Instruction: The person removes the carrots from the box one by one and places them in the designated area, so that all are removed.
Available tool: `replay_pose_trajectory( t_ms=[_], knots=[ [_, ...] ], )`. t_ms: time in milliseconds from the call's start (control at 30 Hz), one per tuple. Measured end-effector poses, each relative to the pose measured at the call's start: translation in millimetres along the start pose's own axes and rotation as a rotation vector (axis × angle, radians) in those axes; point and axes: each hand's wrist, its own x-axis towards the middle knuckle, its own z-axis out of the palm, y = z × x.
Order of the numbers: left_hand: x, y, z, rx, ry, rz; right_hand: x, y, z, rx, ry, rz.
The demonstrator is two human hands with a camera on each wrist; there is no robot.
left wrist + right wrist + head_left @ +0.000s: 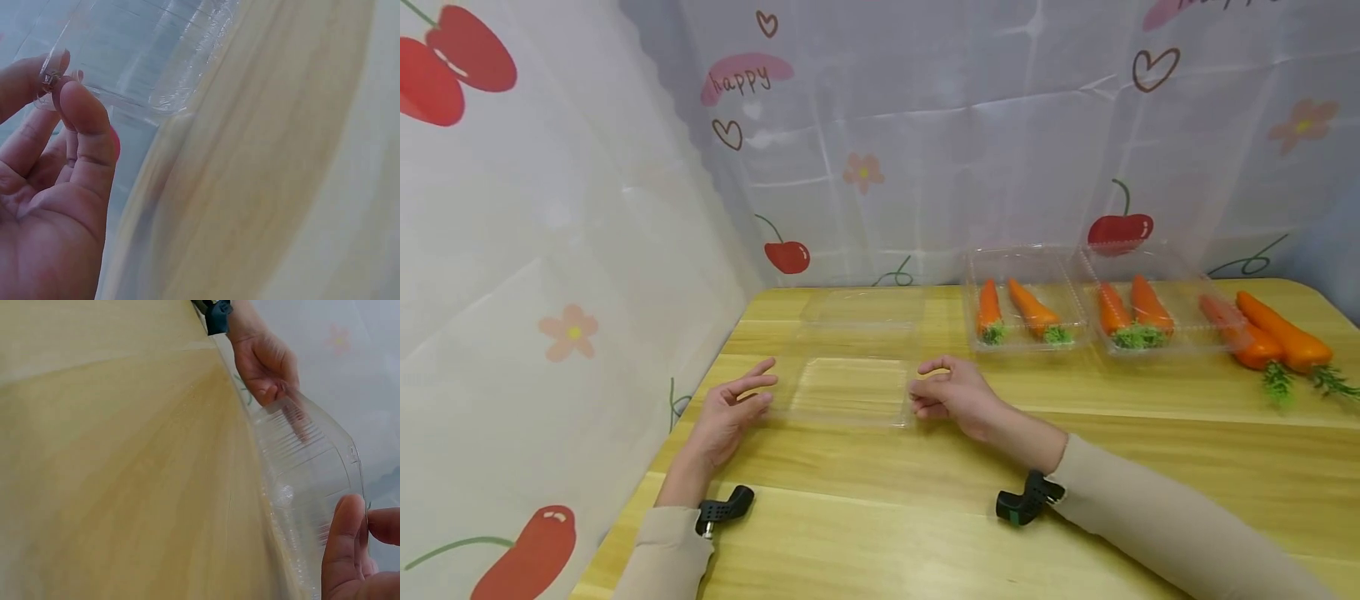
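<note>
A clear plastic clamshell box (852, 419) stands on the wooden table with its lid raised at the back. My left hand (730, 417) is at its left side; in the left wrist view the thumb (84, 115) and a finger pinch the corner of the clear rim (125, 103). On the opposite side, my right hand (958, 400) pinches the box's rim between thumb (347, 528) and forefinger. Nothing shows inside the box.
To the right, two more clear boxes (1026, 260) (1138, 258) each hold two orange carrots (1033, 310) with green tops. Loose carrots (1285, 333) lie at the far right of the table (880, 517). Printed cloth (955, 167) hangs behind and along the left.
</note>
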Motion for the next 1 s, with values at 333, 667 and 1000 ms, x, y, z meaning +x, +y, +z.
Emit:
replay_pose_trajectory(
  t_ms=[333,667,1000],
  knots=[
    [-7.0,1.6,-19.3,-0.019,0.096,0.019,19.6,8.2,28.6,0.016,-0.012,-0.029],
    [-9.5,2.9,-32.9,-0.114,0.202,0.034,35.2,14.5,60.1,0.035,-0.02,-0.052],
    [-12.3,8.3,-44.1,-0.188,0.316,-0.011,50.6,18.5,84.9,0.056,0.002,-0.072]
  ],
)
